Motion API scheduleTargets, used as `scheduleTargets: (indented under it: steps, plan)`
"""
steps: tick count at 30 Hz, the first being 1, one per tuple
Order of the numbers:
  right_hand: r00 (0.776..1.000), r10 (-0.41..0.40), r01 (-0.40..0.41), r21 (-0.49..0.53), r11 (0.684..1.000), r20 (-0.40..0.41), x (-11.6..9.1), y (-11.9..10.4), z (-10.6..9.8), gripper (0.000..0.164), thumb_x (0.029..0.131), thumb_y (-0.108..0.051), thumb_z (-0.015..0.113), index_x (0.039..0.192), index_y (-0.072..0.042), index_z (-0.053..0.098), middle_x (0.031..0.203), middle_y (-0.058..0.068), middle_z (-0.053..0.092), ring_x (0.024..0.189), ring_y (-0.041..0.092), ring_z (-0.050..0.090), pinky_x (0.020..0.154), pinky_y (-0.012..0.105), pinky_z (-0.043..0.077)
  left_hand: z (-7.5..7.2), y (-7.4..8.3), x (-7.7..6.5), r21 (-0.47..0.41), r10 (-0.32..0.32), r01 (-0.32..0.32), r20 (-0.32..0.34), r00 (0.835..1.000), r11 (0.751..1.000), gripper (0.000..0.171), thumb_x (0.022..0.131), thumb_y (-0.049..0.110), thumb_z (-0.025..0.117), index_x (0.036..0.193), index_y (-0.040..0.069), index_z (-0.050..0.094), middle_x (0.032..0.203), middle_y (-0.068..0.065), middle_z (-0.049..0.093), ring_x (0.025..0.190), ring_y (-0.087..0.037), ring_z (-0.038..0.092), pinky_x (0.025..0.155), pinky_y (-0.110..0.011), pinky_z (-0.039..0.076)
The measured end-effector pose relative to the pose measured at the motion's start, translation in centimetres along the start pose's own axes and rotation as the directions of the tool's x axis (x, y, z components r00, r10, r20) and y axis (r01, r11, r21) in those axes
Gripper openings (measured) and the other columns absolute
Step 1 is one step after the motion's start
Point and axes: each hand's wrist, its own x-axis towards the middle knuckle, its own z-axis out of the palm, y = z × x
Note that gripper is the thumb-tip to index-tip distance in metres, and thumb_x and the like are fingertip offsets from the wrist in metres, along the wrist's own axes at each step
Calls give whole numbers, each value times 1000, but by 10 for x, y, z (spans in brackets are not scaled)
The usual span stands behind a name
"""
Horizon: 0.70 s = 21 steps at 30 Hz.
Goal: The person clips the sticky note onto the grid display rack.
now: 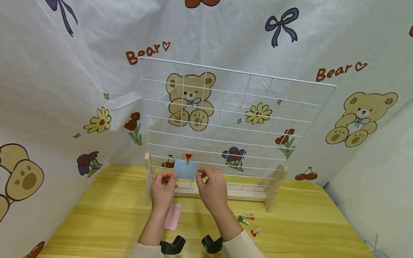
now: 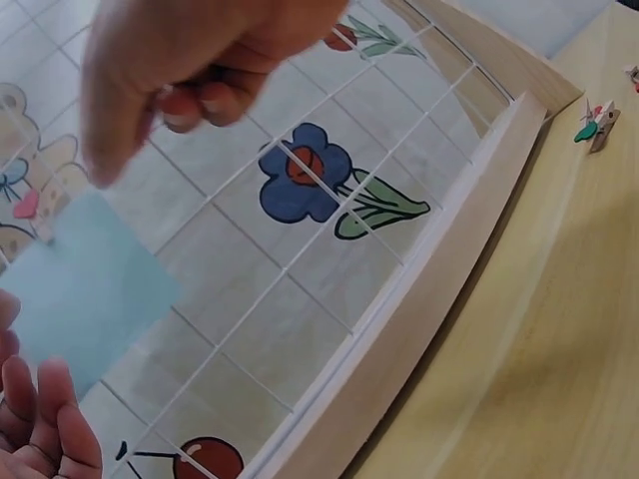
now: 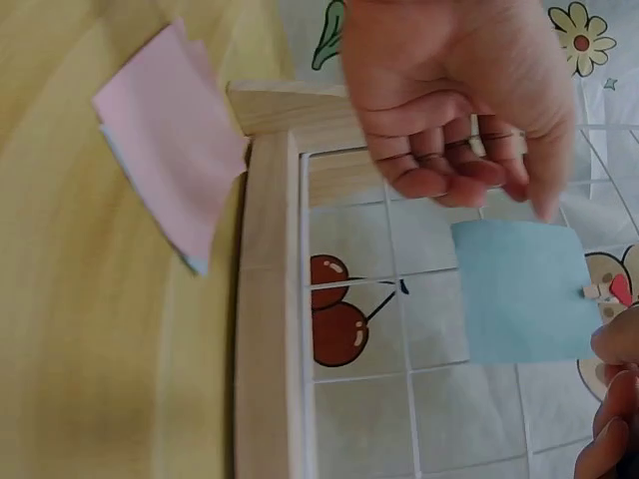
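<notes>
Nearest, 2 black devices (image 1: 172,246) sit at the person's wrists, beside pale sleeves (image 1: 243,245). Just beyond, on the yellow wood-grain bench (image 1: 96,208), pink paper (image 1: 172,219) with a pale-blue edge lies near the left forearm. To the right of the right forearm lie 3 small clips: 1 green-topped clip (image 1: 242,220) and 2 red-topped clips (image 1: 256,232).

Farther out, the left hand (image 1: 164,190) and right hand (image 1: 214,186) are raised at either side of a square blue note (image 1: 185,170). The left thumb is at the note's left edge and the right thumb and index finger are at its right edge, the other fingers curled inward; whether either set pinches the paper, the pictures do not tell. The note is on the lower left part of a white wire grid (image 1: 206,67), with a red heart clip (image 1: 188,156) at its top edge.

The grid stands in a wooden base (image 1: 245,195) on the bench. Behind everything hangs a white cloth (image 1: 242,43) printed with bears, flowers, bows and cherries.
</notes>
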Motion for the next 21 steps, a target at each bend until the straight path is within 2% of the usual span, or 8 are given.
scheduleTargets:
  steps: [7, 11, 21]
  plan:
    - [995, 88, -89, 16, 996, 52, -30, 16, -6, 8, 85, -11, 82, 90, -14, 76, 76, -5, 64, 62, 5, 54, 58, 21, 47, 0, 11, -6, 26, 49, -50, 58, 997, 998, 24, 97, 27, 71, 94, 4, 64, 73, 4, 58, 65, -11, 59, 56, -23, 45]
    - [989, 129, -130, 15, 991, 78, -45, 27, -11, 7, 86, -12, 81, 89, -15, 75, 75, -6, 63, 63, 4, 52, 58, 19, 47, 0, 17, -10, 57, 61, -65, 76, 995, 996, 26, 97, 30, 71, 94, 5, 65, 73, 4, 58, 66, -12, 59, 58, -24, 46]
    - [979, 199, -199, 5, 980, 47, -68, 54, -20, 9, 84, -10, 83, 86, -15, 75, 73, -6, 62, 60, 1, 50, 56, 19, 46, 0, 25, -17, 81, 68, -79, 123, 990, 994, 30, 97, 34, 71, 95, 5, 65, 71, 4, 56, 65, -12, 57, 57, -25, 44]
